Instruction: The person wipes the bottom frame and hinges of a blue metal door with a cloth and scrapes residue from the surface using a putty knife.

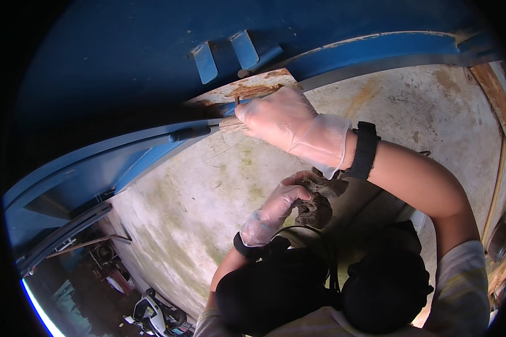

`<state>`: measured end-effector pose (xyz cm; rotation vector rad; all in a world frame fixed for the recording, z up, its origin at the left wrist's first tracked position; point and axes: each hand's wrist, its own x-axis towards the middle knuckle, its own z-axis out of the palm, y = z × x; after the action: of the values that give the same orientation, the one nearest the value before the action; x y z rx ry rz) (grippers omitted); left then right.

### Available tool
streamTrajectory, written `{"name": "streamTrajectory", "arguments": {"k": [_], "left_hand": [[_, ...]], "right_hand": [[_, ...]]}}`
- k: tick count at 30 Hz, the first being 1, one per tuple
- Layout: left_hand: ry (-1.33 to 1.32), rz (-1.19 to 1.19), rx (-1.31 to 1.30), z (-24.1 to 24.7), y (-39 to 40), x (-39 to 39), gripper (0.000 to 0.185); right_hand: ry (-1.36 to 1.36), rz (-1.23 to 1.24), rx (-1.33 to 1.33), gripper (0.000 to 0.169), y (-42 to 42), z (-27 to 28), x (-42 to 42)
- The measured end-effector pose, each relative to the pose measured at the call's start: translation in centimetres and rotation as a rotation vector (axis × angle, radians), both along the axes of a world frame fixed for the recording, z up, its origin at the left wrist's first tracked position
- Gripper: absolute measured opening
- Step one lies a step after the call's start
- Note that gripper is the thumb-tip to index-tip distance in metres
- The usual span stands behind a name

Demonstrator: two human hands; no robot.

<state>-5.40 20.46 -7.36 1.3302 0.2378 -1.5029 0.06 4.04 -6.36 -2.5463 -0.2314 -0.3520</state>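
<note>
My right hand (278, 120), in a clear thin glove, is closed around the wooden handle (232, 124) of a plastering trowel. Its flat plate (253, 88), blotched with rust and pale residue, lies against or just in front of a blue metal panel (122, 54); contact is not certain. A short rusty shank joins handle and plate. Lower down, my left hand (274, 210), gloved too, grips a rough grey-brown lump (316, 202), perhaps clay or mortar. Part of that lump is hidden behind my right wrist. Black bands circle both wrists.
Two blue metal tabs (223, 57) jut from the panel above the trowel. A blue rail with a sliding bolt (189, 134) runs left. Below is a stained pale concrete surface (185, 198). Part of a scooter (156, 314) shows at lower left; a brown beam (497, 101) edges the right.
</note>
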Motion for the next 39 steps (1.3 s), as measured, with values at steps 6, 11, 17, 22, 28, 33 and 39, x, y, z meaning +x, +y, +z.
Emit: {"name": "streamTrajectory", "arguments": {"k": [6, 11, 17, 22, 28, 33, 39], "left_hand": [[-0.017, -0.021, -0.009, 0.2, 0.1, 0.1, 0.047], [-0.035, -0.043, -0.003, 0.5, -0.1, 0.1, 0.047], [-0.031, -0.092, -0.014, 0.2, -0.4, 0.2, 0.046], [-0.043, 0.008, 0.015, 1.1, -0.3, -0.1, 0.041], [-0.008, 0.036, -0.014, 1.0, -0.3, 0.1, 0.039], [-0.038, 0.014, -0.025, 0.7, 0.0, 0.1, 0.039], [-0.049, 0.071, -0.042, 0.9, 0.3, 0.0, 0.039]], "right_hand": [[0.056, 0.144, -0.034, 0.023, -2.3, 0.5, 0.0], [-0.082, 0.123, -0.080, 0.019, -2.7, 0.7, 0.6], [-0.089, 0.174, -0.055, 0.020, -2.8, -0.6, 1.0], [-0.066, 0.196, -0.134, 0.026, -6.3, 2.0, -0.7], [-0.087, 0.054, -0.130, 0.024, -3.2, 1.4, 0.4], [-0.045, 0.085, -0.106, 0.021, -0.9, -0.7, 2.2], [-0.081, 0.059, -0.021, 0.022, -1.9, -0.9, 0.8]]}}
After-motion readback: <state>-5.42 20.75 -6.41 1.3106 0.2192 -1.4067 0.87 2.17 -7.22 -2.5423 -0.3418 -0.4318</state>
